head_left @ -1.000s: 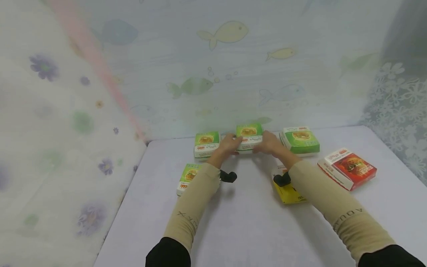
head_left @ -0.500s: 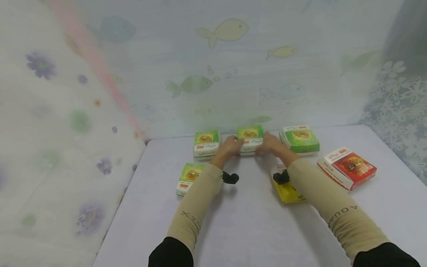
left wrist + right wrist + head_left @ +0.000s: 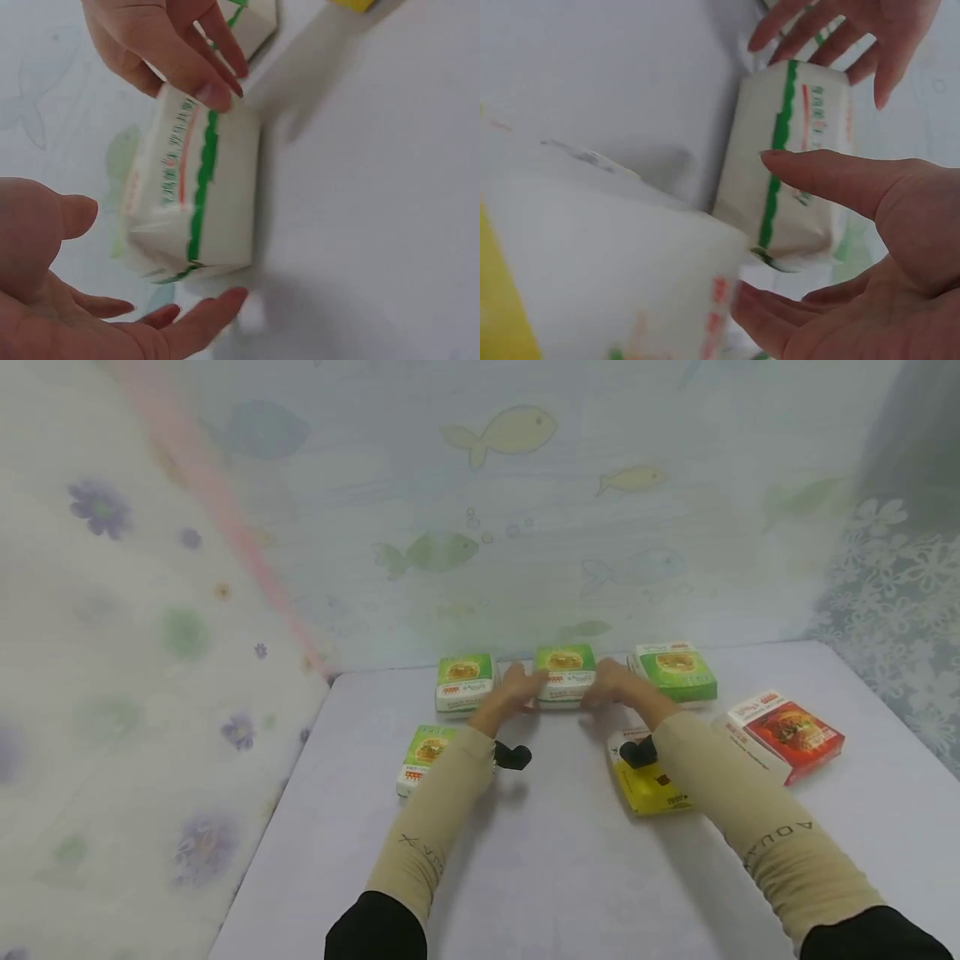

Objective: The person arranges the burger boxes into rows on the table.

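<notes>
My left hand (image 3: 516,687) and right hand (image 3: 609,687) flank the middle green box (image 3: 566,672) at the bench's (image 3: 540,860) far edge. Both grips lie open, fingers straight, holding nothing

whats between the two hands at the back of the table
The middle green box sits between the left hand and the right hand, one at each end. The head view shows this; both wrist views show that box between straight fingers.

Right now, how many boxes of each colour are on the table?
Green boxes: 4
Red box: 1
Yellow box: 1
Total: 6 boxes
</notes>
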